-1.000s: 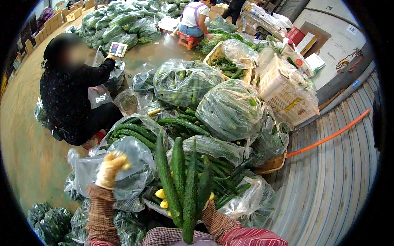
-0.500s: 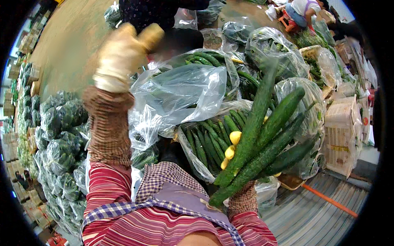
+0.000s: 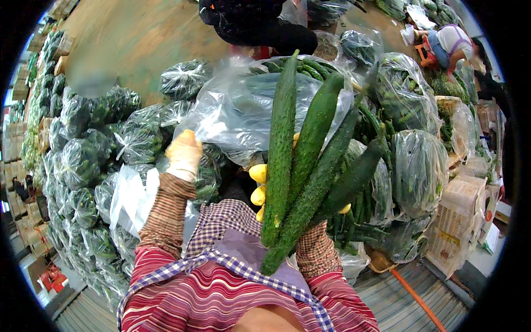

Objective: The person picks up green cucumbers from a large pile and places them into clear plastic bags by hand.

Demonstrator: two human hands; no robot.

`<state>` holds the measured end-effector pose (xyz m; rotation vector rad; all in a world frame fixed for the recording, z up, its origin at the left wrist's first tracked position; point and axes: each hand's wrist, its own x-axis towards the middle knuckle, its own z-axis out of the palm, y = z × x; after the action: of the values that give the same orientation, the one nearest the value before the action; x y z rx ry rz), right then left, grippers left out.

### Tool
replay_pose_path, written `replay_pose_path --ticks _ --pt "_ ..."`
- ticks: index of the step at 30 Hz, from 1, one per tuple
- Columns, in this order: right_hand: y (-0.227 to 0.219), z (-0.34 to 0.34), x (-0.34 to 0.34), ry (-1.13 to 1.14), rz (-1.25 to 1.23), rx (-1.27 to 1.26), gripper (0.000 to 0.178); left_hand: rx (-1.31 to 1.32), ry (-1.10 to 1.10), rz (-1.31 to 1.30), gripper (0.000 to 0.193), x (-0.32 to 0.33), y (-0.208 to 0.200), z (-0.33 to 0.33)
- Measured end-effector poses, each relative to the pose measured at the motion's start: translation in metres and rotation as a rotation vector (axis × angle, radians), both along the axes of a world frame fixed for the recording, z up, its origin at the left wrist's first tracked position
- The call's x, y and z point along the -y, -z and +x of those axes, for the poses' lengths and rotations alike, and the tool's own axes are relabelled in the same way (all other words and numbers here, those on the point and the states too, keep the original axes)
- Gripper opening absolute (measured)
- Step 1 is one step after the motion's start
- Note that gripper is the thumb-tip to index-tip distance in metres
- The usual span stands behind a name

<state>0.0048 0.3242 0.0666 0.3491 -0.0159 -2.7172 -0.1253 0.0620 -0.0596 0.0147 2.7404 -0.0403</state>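
My right hand (image 3: 258, 195), in a glove with yellow fingertips, is wrapped round several long dark-green cucumbers (image 3: 282, 149). They fan upward in front of my apron, and their stems hide most of that hand. To the left, my gloved left hand (image 3: 185, 154) is closed at the left edge of a large clear plastic bag (image 3: 232, 119), seemingly pinching it; its fingertips are partly hidden. The bag spreads over more cucumbers (image 3: 315, 69), which show at its far side.
Many tied bags of green produce (image 3: 83, 157) are heaped on the left. Filled bags (image 3: 417, 166) and a pale crate (image 3: 456, 218) stand on the right. One person in dark clothes (image 3: 249, 22) is beyond the bag; another (image 3: 451, 44) bends at far right.
My left hand has come down from a raised, spread position to the plastic bag's edge and closed. The cucumbers in my right hand have swung more upright and leftward. The view has shifted.
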Motion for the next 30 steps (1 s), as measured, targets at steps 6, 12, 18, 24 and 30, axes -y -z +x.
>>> replay_pose_path --ticks 6,12,18,24,30 --pt "0.035 -0.003 0.035 -0.034 -0.138 -0.277 0.092 0.364 -0.497 1.506 0.019 0.012 -0.077 -0.067" --pt "0.091 -0.006 0.081 -0.108 -0.469 -0.38 0.106 0.453 -0.288 1.857 0.053 0.0 -0.098 -0.056" --pt "0.148 -0.022 0.104 0.03 -0.293 -0.217 0.109 0.561 -0.334 1.756 0.076 0.012 -0.093 -0.034" --pt "0.17 -0.037 0.089 0.322 -0.027 -0.081 0.111 0.774 -0.396 1.593 0.082 0.041 -0.09 -0.02" --pt "0.219 -0.1 0.072 0.669 0.265 0.155 0.086 0.856 -0.401 1.652 0.087 0.039 -0.091 -0.01"
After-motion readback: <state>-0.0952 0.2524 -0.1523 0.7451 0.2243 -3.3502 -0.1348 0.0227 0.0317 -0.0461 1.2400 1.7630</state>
